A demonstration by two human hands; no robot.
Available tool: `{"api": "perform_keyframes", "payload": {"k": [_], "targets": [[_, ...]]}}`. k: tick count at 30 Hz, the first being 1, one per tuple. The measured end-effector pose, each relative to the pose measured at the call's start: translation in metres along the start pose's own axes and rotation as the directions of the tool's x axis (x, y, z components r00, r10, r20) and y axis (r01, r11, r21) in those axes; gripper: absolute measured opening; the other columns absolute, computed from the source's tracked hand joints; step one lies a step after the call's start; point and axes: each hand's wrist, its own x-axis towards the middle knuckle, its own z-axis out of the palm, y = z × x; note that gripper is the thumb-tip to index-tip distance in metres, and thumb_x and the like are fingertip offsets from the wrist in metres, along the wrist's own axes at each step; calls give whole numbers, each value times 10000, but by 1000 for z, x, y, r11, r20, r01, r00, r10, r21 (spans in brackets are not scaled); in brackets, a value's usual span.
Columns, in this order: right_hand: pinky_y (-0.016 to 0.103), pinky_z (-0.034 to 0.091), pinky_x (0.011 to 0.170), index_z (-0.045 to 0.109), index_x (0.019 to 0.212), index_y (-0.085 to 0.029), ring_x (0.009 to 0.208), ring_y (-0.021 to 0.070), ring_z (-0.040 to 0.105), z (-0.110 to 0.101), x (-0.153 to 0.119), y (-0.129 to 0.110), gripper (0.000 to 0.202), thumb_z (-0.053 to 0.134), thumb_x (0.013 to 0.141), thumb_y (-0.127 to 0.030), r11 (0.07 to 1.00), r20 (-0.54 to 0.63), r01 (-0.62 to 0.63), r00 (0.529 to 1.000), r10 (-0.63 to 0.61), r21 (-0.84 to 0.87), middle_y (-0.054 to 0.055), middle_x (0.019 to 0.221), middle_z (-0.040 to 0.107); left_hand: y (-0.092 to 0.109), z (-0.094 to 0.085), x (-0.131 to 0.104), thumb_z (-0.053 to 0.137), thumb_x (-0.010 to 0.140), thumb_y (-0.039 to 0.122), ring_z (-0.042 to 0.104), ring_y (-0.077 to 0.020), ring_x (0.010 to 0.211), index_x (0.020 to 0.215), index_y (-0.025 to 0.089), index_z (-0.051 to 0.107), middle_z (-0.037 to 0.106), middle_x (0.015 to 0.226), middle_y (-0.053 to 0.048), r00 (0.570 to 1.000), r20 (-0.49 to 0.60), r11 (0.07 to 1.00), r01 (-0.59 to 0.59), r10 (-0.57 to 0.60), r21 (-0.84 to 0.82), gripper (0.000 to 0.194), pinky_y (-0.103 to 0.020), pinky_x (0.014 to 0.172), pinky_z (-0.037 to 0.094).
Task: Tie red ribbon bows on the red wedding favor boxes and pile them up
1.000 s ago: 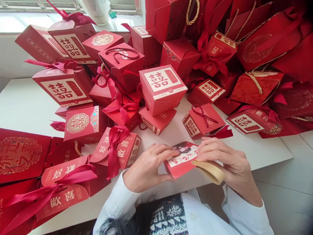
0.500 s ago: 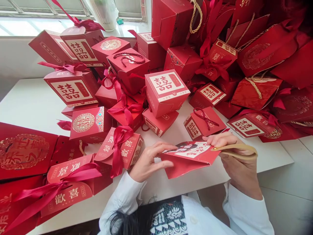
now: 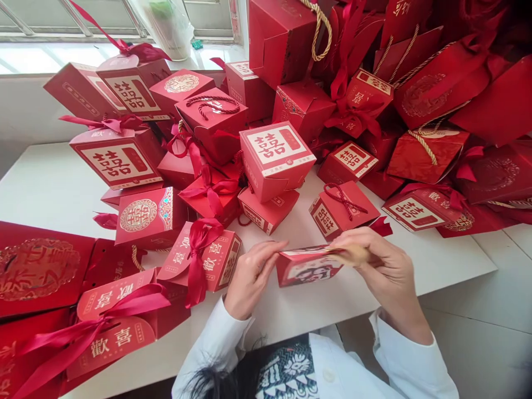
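My right hand [image 3: 380,269] grips the right end of a small red gift box [image 3: 311,270] and its tan strap [image 3: 351,254], which is blurred. The box is tilted above the white table, with a white printed panel facing me. At its left edge is my left hand [image 3: 253,277], fingers stretched out and the tips at the upper left corner; how firmly they touch, I cannot tell. Just behind stands a red box with a dark red cord [image 3: 344,208]. Left of my left hand lies a red box with a crimson ribbon bow [image 3: 201,257].
Red gift boxes and bags crowd the back and left of the white table [image 3: 440,257], some stacked, such as a box with a white label [image 3: 276,160]. A large ribboned box [image 3: 114,332] sits front left. A wrapped pot [image 3: 166,27] stands on the windowsill.
The held box has turned, so its printed panel now faces me and its plain red side is hidden. My right hand has moved left, and my left fingers have drawn closer together.
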Motion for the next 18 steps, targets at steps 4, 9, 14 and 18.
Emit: {"api": "perform_keyframes", "payload": {"k": [4, 9, 14, 18], "targets": [[302, 531, 721, 654, 1009, -244, 878, 188, 622, 4, -1, 5, 140, 593, 884, -255, 999, -21, -24, 999, 25, 32, 52, 953, 641, 8, -1, -4, 371, 971, 452, 545, -223, 1186, 1255, 194, 571, 619, 1244, -102, 989, 3, 986, -150, 150, -78, 433, -354, 1006, 425], [328, 530, 844, 619, 1082, -247, 956, 198, 636, -6, -3, 10, 264, 668, 829, -304, 991, 58, -83, 994, 89, -103, 43, 1035, 662, 15, 4, -1, 631, 819, 509, 594, -240, 1095, 1222, 202, 572, 641, 1182, -99, 967, 16, 963, -250, 253, -96, 510, -353, 946, 469], [292, 543, 741, 663, 976, -236, 841, 188, 662, -15, -5, 7, 148, 656, 841, -296, 978, 170, 17, 985, 19, -208, 37, 928, 703, 11, 15, 1, 614, 868, 252, 625, -202, 1014, 1128, 196, 598, 655, 1097, -77, 985, -150, 995, -95, 87, -44, 267, -334, 896, 492], [293, 553, 753, 617, 1098, -244, 855, 199, 665, -16, -7, 2, 382, 732, 764, -390, 987, 266, 40, 964, 3, -155, 50, 996, 698, 11, 24, 0, 658, 837, 289, 585, -212, 1087, 1282, 212, 462, 579, 1212, -91, 930, -361, 996, 46, -69, -72, 493, -353, 926, 482]]}}
